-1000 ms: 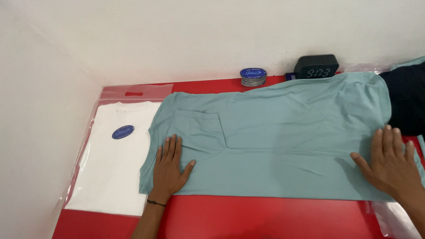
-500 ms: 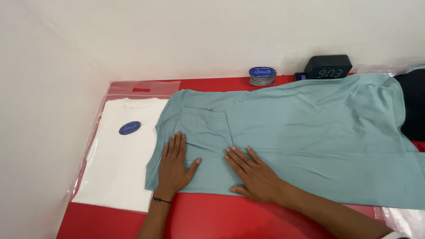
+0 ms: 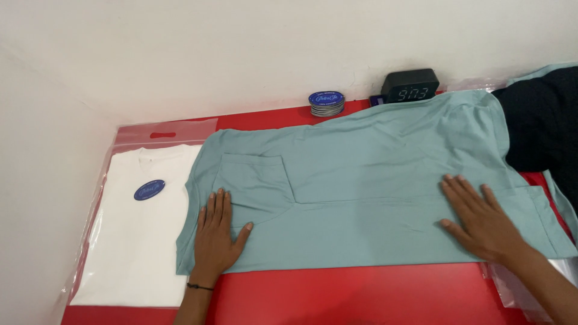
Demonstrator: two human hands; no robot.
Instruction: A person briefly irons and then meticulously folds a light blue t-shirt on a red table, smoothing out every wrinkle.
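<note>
Both hands, left hand (image 3: pixel 215 238) and right hand (image 3: pixel 480 218), press flat with fingers spread on one folded teal cotton shirt (image 3: pixel 373 180) lying across the red table (image 3: pixel 361 295), beside one bagged white shirt (image 3: pixel 138 229).

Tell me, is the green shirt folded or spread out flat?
Partly folded. The green shirt lies flat on the red table, one sleeve tucked over its front; the left hand and right hand press it down.

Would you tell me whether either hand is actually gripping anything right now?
Neither grips anything: the left hand and right hand lie flat, palms down, on the teal shirt.
</note>
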